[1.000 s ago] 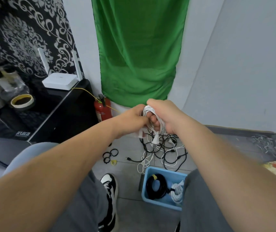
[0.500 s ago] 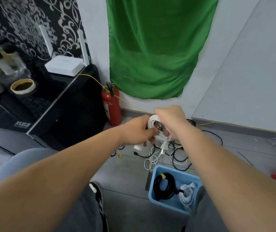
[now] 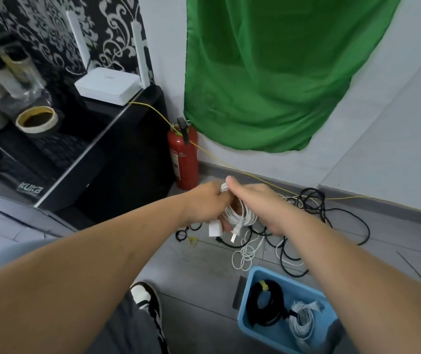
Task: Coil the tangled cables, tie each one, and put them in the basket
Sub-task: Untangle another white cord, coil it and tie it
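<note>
A coiled white cable [image 3: 240, 213] hangs between both hands above the floor, its plug and a white adapter block [image 3: 215, 229] dangling below. My left hand [image 3: 205, 204] grips the coil's left side. My right hand [image 3: 263, 205] holds its right side, thumb raised. Under them a tangle of black and white cables [image 3: 293, 226] lies on the grey floor. The blue basket [image 3: 245, 320] at the lower right holds a tied black coil [image 3: 263, 306] and a white coil [image 3: 302, 320].
A red fire extinguisher [image 3: 184, 159] stands by the wall beside a black cabinet [image 3: 107, 169] carrying a white router [image 3: 107, 85] and a tape roll [image 3: 37, 120]. A yellow wire [image 3: 255, 175] runs along the baseboard. Small ties [image 3: 187, 233] lie on the floor. My shoe [image 3: 145, 300] is below.
The view has tilted down and left, so the hands sit lower over the floor. Both hands keep hold of the white coil; the plug and adapter now hang free beneath it.
</note>
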Motion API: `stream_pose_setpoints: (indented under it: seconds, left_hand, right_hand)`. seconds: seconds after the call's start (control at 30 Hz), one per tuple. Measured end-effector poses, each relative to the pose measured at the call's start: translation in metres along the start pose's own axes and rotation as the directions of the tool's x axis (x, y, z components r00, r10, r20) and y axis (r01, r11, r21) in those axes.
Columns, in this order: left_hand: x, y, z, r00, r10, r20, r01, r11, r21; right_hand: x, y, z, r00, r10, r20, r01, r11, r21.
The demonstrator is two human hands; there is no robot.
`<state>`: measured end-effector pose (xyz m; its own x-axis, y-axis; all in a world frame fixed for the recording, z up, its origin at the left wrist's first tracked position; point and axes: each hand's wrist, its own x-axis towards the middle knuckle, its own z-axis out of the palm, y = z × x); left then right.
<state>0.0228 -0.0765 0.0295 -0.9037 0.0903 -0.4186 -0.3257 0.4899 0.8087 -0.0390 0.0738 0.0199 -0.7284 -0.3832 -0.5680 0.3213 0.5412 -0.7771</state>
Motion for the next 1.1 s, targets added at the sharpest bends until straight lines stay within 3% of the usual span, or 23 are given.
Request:
stream_pose_setpoints:
  seconds: [0.17, 0.27, 0.33, 0.43, 0.53, 0.7, 0.9, 0.97, 1.1]
  left_hand:
    - [0.003, -0.016, 0.008, 0.964, -0.146, 0.221, 0.184, 0.969, -0.163]
    - [0.006, -0.028, 0.014, 0.950, -0.174, 0.260, 0.240, 0.939, -0.248]
    - [0.009, -0.037, 0.019, 0.957, -0.203, 0.208, 0.261, 0.914, -0.309]
    - [0.025, -0.062, 0.034, 0.966, -0.256, 0.040, 0.258, 0.938, -0.231]
    - [0.044, -0.091, 0.060, 0.960, -0.270, -0.071, 0.250, 0.944, -0.214]
    - [0.077, -0.140, 0.084, 0.952, -0.298, -0.062, 0.283, 0.941, -0.185]
    - [0.116, -0.177, 0.093, 0.925, -0.381, -0.018, 0.336, 0.837, -0.432]
    - [0.116, -0.184, 0.093, 0.912, -0.389, -0.128, 0.296, 0.843, -0.449]
    - [0.112, -0.206, 0.102, 0.863, -0.293, -0.411, 0.235, 0.954, -0.185]
  right_hand:
    - [-0.003, 0.024, -0.001, 0.994, 0.010, 0.105, -0.010, 1.000, 0.000]
    - [0.002, 0.038, 0.003, 0.994, 0.006, 0.111, -0.003, 1.000, -0.026]
    - [0.007, 0.043, 0.010, 1.000, -0.003, 0.023, 0.005, 0.996, -0.085]
    - [0.029, 0.058, 0.022, 0.990, 0.061, -0.131, -0.071, 0.995, -0.075]
    - [0.050, 0.075, 0.035, 0.973, 0.125, -0.196, -0.142, 0.987, -0.075]
    - [0.086, 0.109, 0.043, 0.988, 0.141, -0.057, -0.150, 0.965, -0.216]
    - [0.135, 0.132, 0.044, 0.987, 0.150, -0.052, -0.159, 0.947, -0.281]
    - [0.143, 0.127, 0.053, 0.991, 0.111, -0.074, -0.128, 0.951, -0.283]
    - [0.165, 0.130, 0.072, 0.990, 0.095, -0.104, -0.118, 0.963, -0.243]
